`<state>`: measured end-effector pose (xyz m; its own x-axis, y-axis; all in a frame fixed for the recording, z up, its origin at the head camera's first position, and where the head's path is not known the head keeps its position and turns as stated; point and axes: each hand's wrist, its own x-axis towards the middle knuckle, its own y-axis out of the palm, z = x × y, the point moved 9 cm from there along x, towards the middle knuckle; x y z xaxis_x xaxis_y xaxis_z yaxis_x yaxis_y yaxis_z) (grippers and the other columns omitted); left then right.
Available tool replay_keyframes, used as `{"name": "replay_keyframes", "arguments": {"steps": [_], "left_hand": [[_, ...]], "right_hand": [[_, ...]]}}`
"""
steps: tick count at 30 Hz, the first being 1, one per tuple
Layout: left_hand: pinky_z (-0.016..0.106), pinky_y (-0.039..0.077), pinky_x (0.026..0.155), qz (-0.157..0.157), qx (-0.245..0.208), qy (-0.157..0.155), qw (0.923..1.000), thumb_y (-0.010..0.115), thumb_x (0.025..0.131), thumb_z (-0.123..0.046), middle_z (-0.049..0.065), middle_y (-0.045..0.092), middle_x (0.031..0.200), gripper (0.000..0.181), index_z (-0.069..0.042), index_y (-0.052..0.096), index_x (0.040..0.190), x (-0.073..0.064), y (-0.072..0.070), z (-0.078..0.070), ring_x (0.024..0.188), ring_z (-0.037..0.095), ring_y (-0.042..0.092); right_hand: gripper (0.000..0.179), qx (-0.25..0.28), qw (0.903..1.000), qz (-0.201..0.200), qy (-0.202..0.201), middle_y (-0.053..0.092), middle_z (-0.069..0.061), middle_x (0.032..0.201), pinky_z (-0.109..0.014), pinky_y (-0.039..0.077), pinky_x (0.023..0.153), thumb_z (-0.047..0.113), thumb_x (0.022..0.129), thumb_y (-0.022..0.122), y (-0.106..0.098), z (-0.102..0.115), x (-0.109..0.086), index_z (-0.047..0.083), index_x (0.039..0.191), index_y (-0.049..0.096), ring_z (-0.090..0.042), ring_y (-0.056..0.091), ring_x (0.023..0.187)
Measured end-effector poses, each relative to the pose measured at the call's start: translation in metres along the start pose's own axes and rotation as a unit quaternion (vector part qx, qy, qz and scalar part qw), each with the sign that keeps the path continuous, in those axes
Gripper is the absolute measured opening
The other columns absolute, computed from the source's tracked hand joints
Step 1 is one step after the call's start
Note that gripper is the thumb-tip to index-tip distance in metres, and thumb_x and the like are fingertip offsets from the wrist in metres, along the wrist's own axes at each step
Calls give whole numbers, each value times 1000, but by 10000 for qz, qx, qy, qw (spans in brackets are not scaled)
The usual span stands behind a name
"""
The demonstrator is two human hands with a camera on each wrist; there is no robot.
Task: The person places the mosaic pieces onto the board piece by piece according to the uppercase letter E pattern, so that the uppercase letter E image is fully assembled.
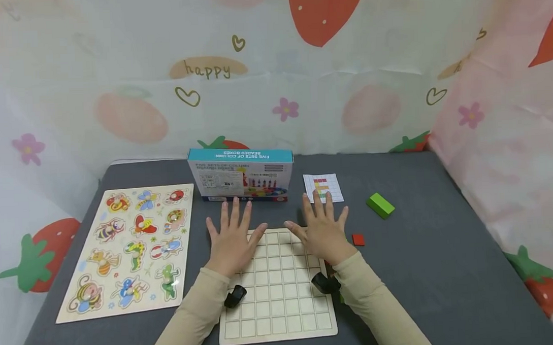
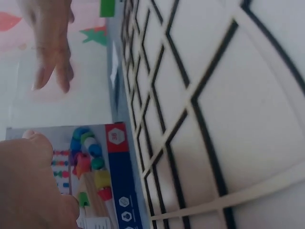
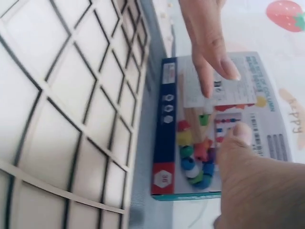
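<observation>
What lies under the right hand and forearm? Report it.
Below the right hand and sleeve, part of the grid board shows, with a sliver of something green beside it. The board's covered part and the green thing's full shape cannot be seen.

From here the table (image 1: pixel 421 264) is dark grey, the grid board (image 1: pixel 276 307) pale cream. I see a white box (image 1: pixel 226 182) with a turquoise top, a white card (image 1: pixel 322 182) patterned red, yellow and green, a green block (image 1: pixel 380 205), a red tile (image 1: pixel 358 239), beige sleeves (image 1: pixel 377 301) and pale cloth (image 1: pixel 256 107) printed with strawberries.
</observation>
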<state>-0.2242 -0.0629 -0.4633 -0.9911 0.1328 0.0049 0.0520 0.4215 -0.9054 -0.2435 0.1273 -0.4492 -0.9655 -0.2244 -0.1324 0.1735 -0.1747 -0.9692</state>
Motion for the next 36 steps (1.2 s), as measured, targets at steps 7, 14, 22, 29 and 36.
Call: {"name": "replay_keyframes", "arguments": {"steps": [7, 14, 22, 29, 36], "left_hand": [[69, 18, 108, 498, -967, 458, 9930, 51, 91, -61, 16, 19, 157, 82, -18, 20, 155, -19, 12, 25, 144, 41, 15], [64, 21, 107, 425, -877, 1097, 9892, 68, 79, -60, 12, 32, 152, 87, -22, 36, 149, -39, 19, 46, 141, 36, 26], [62, 23, 104, 90, -725, 1099, 9913, 68, 77, -64, 12, 34, 150, 85, -23, 42, 146, -45, 12, 60, 139, 34, 27], [61, 22, 106, -35, -700, 1282, 9893, 66, 79, -64, 11, 32, 152, 81, -22, 43, 145, -45, 14, 57, 141, 34, 26], [58, 21, 108, -123, -830, 1262, 9884, 67, 78, -64, 10, 33, 152, 83, -24, 42, 146, -42, 17, 57, 140, 33, 28]], "right_hand": [[71, 454, 9939, 1002, 89, 20, -20, 154, -71, 22, 103, 46, 97, 51, -8, -36, -24, 12, 153, 24, -45, 20, 139], [44, 799, 9894, 1174, 317, 45, -28, 123, -47, 49, 82, 5, 91, 61, -24, -91, -33, -5, 130, 45, -36, 51, 102], [36, 1166, 9793, 1641, -220, 62, -14, 105, -43, 53, 77, 3, 78, 74, -16, -99, -32, -3, 111, 58, -26, 59, 92], [23, 833, 9844, 1508, -344, 57, -6, 89, -32, 47, 65, -1, 77, 72, -11, -102, -24, 1, 96, 58, -19, 50, 77], [18, 967, 9839, 1451, -401, 57, -7, 85, -31, 44, 61, -3, 80, 69, -9, -105, -20, 2, 91, 56, -19, 49, 73]]}}
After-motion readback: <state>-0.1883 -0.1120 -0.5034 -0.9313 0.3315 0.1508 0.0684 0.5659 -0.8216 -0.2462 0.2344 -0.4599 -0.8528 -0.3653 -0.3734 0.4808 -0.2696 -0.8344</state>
